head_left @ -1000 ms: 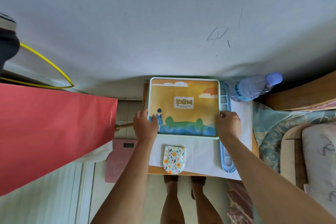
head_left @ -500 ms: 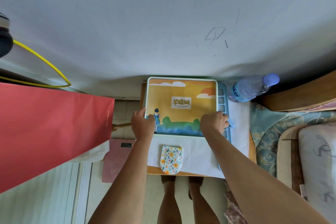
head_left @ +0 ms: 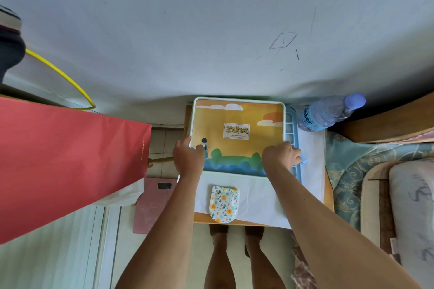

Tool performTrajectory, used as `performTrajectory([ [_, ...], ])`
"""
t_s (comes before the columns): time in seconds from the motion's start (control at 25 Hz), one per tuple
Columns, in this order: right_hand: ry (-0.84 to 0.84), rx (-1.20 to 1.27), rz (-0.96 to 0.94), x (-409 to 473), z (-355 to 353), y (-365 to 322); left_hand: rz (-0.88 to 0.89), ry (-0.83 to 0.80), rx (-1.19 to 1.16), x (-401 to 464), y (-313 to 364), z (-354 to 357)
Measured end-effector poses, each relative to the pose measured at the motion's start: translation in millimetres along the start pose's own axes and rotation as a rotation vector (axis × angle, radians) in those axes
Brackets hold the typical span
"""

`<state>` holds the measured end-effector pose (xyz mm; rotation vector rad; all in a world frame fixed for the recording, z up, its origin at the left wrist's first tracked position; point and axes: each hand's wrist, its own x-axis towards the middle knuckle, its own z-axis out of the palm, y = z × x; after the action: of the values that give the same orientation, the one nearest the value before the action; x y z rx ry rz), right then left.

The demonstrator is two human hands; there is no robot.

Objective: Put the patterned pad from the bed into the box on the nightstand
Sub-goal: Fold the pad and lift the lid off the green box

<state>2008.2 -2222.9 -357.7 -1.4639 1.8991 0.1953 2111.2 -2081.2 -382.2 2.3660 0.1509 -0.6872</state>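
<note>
Both hands have drifted along the near edge of the illustrated box [head_left: 237,135] on the nightstand [head_left: 328,197], the right hand [head_left: 280,156] sliding inward from the box's right corner over the past second. It now rests at the lower right edge, fingers curled over the rim beside a blue ice-cube tray [head_left: 292,129]; whether they truly grip cannot be told. The left hand [head_left: 189,157] presses on the lower left corner, thumb on the lid. The box looks shut, its contents hidden. The floral patterned pad [head_left: 223,204] lies flat on white paper [head_left: 258,197] just in front of the box, between the forearms, untouched. The step in hand appears to be opening the box; next, the lid likely needs lifting clear before the pad goes in. A water bottle [head_left: 328,112] lies behind the tray.
</note>
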Motion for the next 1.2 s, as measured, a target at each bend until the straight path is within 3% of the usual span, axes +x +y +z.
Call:
performTrajectory([
  [0.24,0.089,0.132,-0.13,-27.2,-14.1,9.8,-0.027,-0.049,-0.024,0.9,-2.5,-0.9],
  [0.4,-0.069,0.168,-0.15,-56.0,-26.1,5.7,-0.061,-0.086,-0.066,1.9,-1.2,-3.6],
  [0.52,-0.152,0.242,-0.267,-68.1,-45.0,4.6,-0.065,-0.169,-0.129,4.9,-2.6,-4.4],
  [0.68,-0.259,0.365,-0.359,-79.8,-67.6,5.2,-0.085,-0.199,-0.327,2.4,-2.7,-11.5],
  [1.04,-0.465,0.468,-0.344,-89.9,-76.3,7.6,-0.164,-0.267,-0.514,-1.0,-14.2,-31.1],
  [1.2,-0.493,0.515,-0.312,-82.8,-76.5,22.8,-0.113,-0.226,-0.457,-8.9,-23.0,-36.4],
])
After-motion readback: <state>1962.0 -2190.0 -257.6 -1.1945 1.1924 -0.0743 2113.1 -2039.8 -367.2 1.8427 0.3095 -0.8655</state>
